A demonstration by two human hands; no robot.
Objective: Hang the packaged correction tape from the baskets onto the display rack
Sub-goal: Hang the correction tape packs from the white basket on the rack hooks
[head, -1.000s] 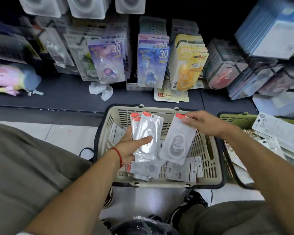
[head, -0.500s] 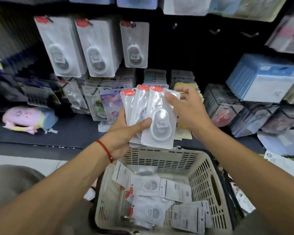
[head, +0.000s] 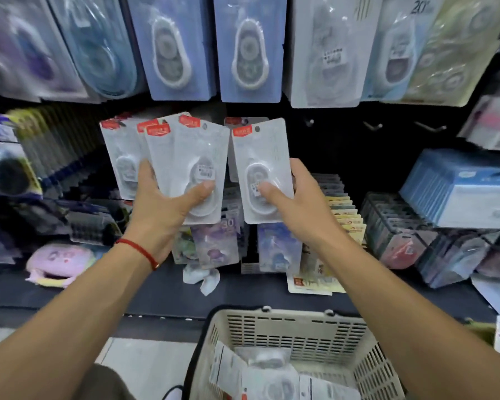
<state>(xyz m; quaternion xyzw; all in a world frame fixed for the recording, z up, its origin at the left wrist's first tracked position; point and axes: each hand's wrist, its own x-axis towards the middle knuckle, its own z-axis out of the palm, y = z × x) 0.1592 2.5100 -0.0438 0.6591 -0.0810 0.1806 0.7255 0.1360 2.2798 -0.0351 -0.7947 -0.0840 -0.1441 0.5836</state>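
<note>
Two hands are raised before the display rack, each clamped on packaged correction tape. The left hand grips a fanned stack of packs, thumb pressed across the front one, fingers curled behind. The right hand pinches a single pack upright, thumb on its blister, just beside the stack. Bare hooks stand to the right of it. More packs lie in the beige basket below, near the shelf's front edge.
</note>
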